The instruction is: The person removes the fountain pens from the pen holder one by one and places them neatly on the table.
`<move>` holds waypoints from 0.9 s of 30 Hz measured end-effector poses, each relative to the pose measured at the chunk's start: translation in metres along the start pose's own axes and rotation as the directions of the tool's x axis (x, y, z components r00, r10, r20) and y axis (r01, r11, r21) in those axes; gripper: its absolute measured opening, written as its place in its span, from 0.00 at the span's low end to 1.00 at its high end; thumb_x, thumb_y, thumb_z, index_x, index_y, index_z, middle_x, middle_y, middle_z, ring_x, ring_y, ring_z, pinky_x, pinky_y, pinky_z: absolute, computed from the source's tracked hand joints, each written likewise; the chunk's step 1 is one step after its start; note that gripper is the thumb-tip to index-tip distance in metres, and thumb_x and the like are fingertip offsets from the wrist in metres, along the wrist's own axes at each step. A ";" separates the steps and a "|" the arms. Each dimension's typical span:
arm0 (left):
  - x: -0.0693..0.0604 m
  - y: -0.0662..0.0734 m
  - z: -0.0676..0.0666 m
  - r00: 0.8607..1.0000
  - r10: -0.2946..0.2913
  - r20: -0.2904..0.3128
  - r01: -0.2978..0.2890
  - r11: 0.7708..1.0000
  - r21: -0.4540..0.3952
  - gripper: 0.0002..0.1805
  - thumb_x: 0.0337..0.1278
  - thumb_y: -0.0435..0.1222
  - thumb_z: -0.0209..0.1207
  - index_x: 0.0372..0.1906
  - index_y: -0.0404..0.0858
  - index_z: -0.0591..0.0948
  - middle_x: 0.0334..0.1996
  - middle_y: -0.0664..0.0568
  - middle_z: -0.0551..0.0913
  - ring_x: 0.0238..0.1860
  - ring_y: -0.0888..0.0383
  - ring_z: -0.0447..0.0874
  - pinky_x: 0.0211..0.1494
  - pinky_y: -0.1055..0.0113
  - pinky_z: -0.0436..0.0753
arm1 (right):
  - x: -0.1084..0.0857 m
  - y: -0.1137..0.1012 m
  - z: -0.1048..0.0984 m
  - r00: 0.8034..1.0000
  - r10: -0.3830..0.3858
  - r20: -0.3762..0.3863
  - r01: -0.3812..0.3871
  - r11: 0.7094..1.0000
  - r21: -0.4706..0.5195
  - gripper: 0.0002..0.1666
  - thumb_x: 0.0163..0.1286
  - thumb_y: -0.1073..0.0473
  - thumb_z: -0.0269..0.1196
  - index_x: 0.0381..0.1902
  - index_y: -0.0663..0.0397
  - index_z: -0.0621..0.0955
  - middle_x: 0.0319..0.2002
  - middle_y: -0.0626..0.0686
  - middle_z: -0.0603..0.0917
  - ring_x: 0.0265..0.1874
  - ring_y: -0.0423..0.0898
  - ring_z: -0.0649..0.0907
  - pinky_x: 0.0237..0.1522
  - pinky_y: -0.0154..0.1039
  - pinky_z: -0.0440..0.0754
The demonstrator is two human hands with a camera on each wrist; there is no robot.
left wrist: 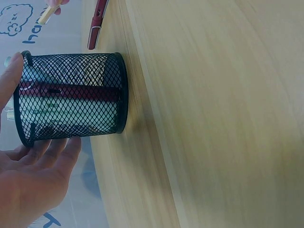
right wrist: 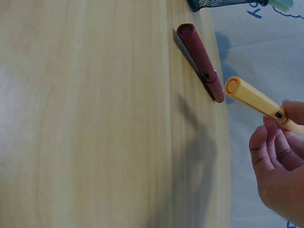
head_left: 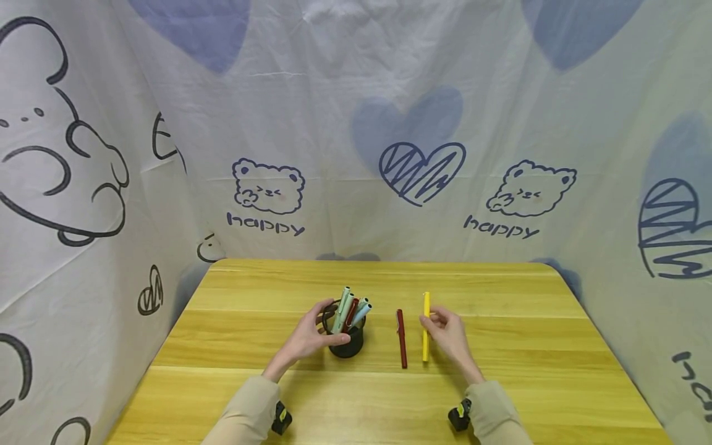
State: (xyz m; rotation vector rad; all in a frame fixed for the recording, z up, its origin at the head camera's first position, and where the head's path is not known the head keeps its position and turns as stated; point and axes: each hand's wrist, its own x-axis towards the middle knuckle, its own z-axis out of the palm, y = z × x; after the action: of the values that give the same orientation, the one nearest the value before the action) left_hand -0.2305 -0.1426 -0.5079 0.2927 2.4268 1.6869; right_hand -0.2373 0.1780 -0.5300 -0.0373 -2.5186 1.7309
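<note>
My left hand (head_left: 307, 335) holds a black mesh pen cup (head_left: 347, 347), thumb on the near side and fingers round the far side by the rim. Upright on the table, the cup holds several pens, among them a pale green pen (head_left: 340, 316), a dark red one and a light blue pen (head_left: 363, 314). To the right, my right hand (head_left: 450, 335) pinches a yellow pen (head_left: 426, 347) between thumb and fingers. The right wrist view has this yellow pen (right wrist: 254, 99) raised off the table. Between the hands, a dark red pen (head_left: 402, 341) lies on the wood.
The wooden table (head_left: 356, 395) has rounded far corners. A white curtain (head_left: 334, 123) printed with hearts and bears hangs behind it and at both sides. Each forearm wears a small black wrist device, such as the left device (head_left: 282, 418).
</note>
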 end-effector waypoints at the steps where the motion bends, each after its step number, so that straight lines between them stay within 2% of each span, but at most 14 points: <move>1: 0.000 0.000 0.000 1.000 0.000 0.000 0.000 1.000 0.000 0.54 0.49 0.40 0.76 0.77 0.34 0.59 0.75 0.39 0.66 0.74 0.34 0.64 0.74 0.40 0.71 | 0.000 0.001 0.001 1.000 -0.006 0.002 0.006 1.000 -0.009 0.21 0.71 0.63 0.65 0.57 0.72 0.80 0.39 0.64 0.87 0.30 0.38 0.82 0.30 0.26 0.82; 7: 0.000 0.000 -0.001 1.000 0.000 0.001 -0.001 1.000 0.001 0.54 0.49 0.41 0.76 0.77 0.34 0.59 0.75 0.39 0.66 0.74 0.33 0.64 0.74 0.40 0.70 | 0.002 0.005 0.004 1.000 -0.019 0.012 0.020 0.999 -0.045 0.20 0.70 0.64 0.65 0.55 0.74 0.80 0.36 0.63 0.86 0.27 0.35 0.78 0.28 0.26 0.78; 16: 0.001 -0.001 -0.001 1.000 0.003 0.002 -0.003 1.000 -0.007 0.54 0.49 0.40 0.76 0.77 0.34 0.59 0.75 0.39 0.66 0.74 0.34 0.64 0.74 0.40 0.71 | 0.008 0.013 0.010 0.999 0.025 0.026 -0.023 0.997 -0.080 0.19 0.69 0.65 0.65 0.54 0.73 0.81 0.36 0.61 0.85 0.28 0.38 0.78 0.28 0.26 0.77; 27: 0.000 0.000 -0.001 1.000 0.002 0.000 -0.002 1.000 -0.009 0.53 0.49 0.40 0.76 0.77 0.36 0.60 0.74 0.39 0.66 0.74 0.34 0.65 0.74 0.40 0.71 | 0.008 0.014 0.015 0.998 0.010 0.058 -0.004 0.994 -0.107 0.19 0.68 0.68 0.64 0.53 0.75 0.80 0.33 0.61 0.84 0.25 0.38 0.76 0.24 0.26 0.75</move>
State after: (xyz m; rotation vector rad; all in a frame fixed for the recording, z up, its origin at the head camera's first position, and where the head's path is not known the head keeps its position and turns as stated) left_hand -0.2311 -0.1430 -0.5076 0.2940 2.4188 1.6980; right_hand -0.2468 0.1700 -0.5482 -0.0030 -2.6539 1.6206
